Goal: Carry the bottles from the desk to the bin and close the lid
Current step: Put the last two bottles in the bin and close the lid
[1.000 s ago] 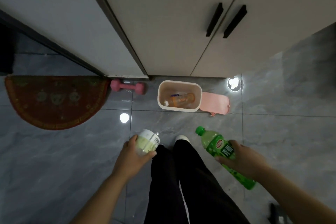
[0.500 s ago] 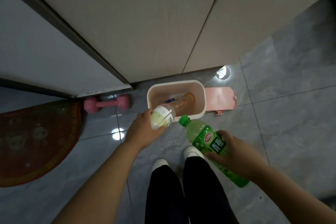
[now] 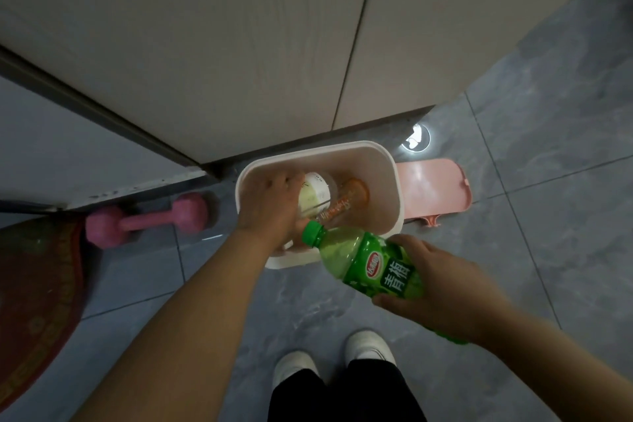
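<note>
The left hand [image 3: 270, 207], half a second ago short of the bin [image 3: 394, 178], now lowers its gripped pale bottle [image 3: 315, 197] inside onto the orange bottle [image 3: 346, 204], while the right hand [image 3: 442, 284] clasps the green bottle [image 3: 363, 259] beside it, lid [image 3: 431, 187] open beyond

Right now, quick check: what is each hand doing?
Left hand: inside the bin, gripping the pale bottle.
Right hand: gripping the green bottle near the bin's rim.

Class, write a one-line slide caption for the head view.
Left hand lowers a pale bottle into the open bin; right hand holds a green bottle.
</note>
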